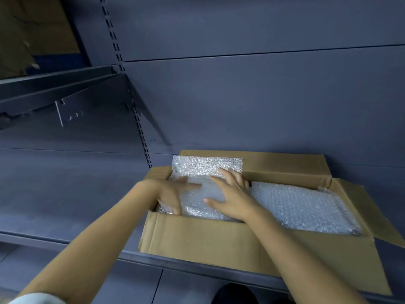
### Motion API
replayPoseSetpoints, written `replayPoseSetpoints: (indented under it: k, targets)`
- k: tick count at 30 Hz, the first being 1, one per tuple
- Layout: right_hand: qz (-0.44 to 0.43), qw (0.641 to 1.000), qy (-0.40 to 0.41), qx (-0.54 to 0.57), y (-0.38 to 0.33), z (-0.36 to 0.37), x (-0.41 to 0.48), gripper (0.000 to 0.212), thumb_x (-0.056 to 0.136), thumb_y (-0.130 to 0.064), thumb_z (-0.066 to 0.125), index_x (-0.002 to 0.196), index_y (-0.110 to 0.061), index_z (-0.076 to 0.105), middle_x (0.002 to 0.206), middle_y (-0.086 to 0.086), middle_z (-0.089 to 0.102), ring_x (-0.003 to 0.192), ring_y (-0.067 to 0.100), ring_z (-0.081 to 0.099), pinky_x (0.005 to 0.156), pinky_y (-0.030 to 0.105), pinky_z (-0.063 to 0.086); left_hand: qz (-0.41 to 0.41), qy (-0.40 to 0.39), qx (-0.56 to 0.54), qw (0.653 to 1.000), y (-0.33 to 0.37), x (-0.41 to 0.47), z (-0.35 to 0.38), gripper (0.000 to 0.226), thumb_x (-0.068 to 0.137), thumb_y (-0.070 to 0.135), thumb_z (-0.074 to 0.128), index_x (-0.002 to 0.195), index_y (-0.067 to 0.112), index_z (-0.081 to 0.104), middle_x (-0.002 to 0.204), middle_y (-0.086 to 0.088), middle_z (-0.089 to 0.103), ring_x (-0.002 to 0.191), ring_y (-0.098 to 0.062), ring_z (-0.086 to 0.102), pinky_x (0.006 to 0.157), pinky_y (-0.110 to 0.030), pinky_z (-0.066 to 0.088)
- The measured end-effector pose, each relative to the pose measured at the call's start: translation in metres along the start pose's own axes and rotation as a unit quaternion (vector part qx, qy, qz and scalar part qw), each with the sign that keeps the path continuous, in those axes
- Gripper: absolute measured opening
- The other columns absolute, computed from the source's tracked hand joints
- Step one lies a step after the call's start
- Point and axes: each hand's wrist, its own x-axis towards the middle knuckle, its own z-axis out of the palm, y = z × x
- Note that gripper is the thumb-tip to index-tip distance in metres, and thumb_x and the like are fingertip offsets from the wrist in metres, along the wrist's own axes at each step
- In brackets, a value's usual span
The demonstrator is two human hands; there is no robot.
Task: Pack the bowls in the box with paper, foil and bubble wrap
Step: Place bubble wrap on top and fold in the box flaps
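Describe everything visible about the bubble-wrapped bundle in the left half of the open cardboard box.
The clear bubble-wrapped bundle fills the left half of the open brown cardboard box, beside a second, flatter bubble-wrapped bundle on the right. Its wrap is translucent and dimpled; the contents cannot be made out. A loose flap of the wrap stands up against the box's back wall. The left hand lies open on its left side, and the right hand presses flat on its top, fingers spread.
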Motion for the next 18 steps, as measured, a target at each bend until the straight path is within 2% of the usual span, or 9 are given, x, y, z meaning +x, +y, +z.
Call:
replayPoseSetpoints:
  k: [2,3,7,9,11,14,18]
  targets:
    - [-0.004,1.000,-0.002,-0.006,0.000,0.000,0.000,0.067,0.087,-0.060,0.048,0.145,-0.033,0.029,0.157,-0.008,0.013,0.144,0.016,0.000,0.116,0.036,0.005,0.024,-0.010,-0.008,1.000,-0.006,-0.007,-0.006,0.089,0.080,0.019,0.067,0.145,0.050,0.015,0.159,0.009,-0.003,0.147,-0.015,0.003,0.117,-0.032,0.018]
    - [-0.008,1.000,-0.003,-0.010,0.000,0.000,0.000,0.065,0.088,-0.059,0.047,0.145,-0.033,0.031,0.156,-0.009,0.015,0.143,0.015,0.002,0.115,0.034,0.006,0.029,-0.013,-0.004,0.999,-0.008,-0.009,-0.006,0.082,0.081,0.020,0.067,0.143,0.049,0.022,0.159,0.009,0.004,0.147,-0.015,0.007,0.117,-0.031,0.016]
    - [-0.015,1.000,0.000,-0.003,-0.002,-0.001,-0.001,0.060,0.089,-0.056,0.047,0.142,-0.032,0.035,0.153,-0.011,0.020,0.141,0.012,0.006,0.112,0.028,0.006,0.047,-0.010,-0.050,0.998,-0.004,-0.015,0.001,0.060,0.087,0.013,0.059,0.138,0.039,0.042,0.157,0.008,0.015,0.145,-0.013,0.014,0.111,-0.022,0.015]
    - [-0.014,1.000,-0.010,0.004,-0.002,-0.001,-0.001,0.064,0.087,-0.058,0.049,0.144,-0.031,0.033,0.154,-0.010,0.019,0.142,0.012,0.004,0.112,0.027,0.005,0.053,0.012,-0.076,0.996,-0.003,-0.019,0.004,0.046,0.091,0.021,0.056,0.134,0.035,0.049,0.153,0.011,0.022,0.142,-0.009,0.017,0.113,-0.023,0.016]
    - [-0.005,0.999,-0.034,0.008,-0.002,-0.001,-0.001,0.072,0.085,-0.061,0.051,0.146,-0.030,0.029,0.157,-0.008,0.011,0.144,0.014,-0.002,0.115,0.030,0.002,0.062,0.039,-0.085,0.994,-0.001,-0.022,0.007,0.039,0.095,0.026,0.050,0.133,0.031,0.052,0.142,0.014,0.034,0.135,-0.006,0.028,0.111,-0.024,0.023]
    - [0.003,0.998,-0.067,0.007,-0.001,0.000,-0.001,0.081,0.082,-0.062,0.055,0.149,-0.029,0.023,0.160,-0.007,0.001,0.146,0.016,-0.009,0.119,0.035,0.000,0.064,0.072,-0.044,0.994,-0.001,-0.021,0.009,0.046,0.093,0.023,0.052,0.137,0.034,0.044,0.137,0.005,0.039,0.130,-0.013,0.037,0.110,-0.030,0.032]
    - [0.017,0.996,-0.089,-0.001,-0.001,-0.001,0.000,0.090,0.078,-0.066,0.056,0.150,-0.031,0.015,0.160,-0.004,-0.008,0.146,0.015,-0.015,0.118,0.036,-0.002,0.020,0.064,-0.042,0.997,-0.007,-0.010,0.009,0.081,0.080,0.017,0.064,0.144,0.043,0.024,0.145,0.003,0.026,0.134,-0.018,0.030,0.104,-0.037,0.042]
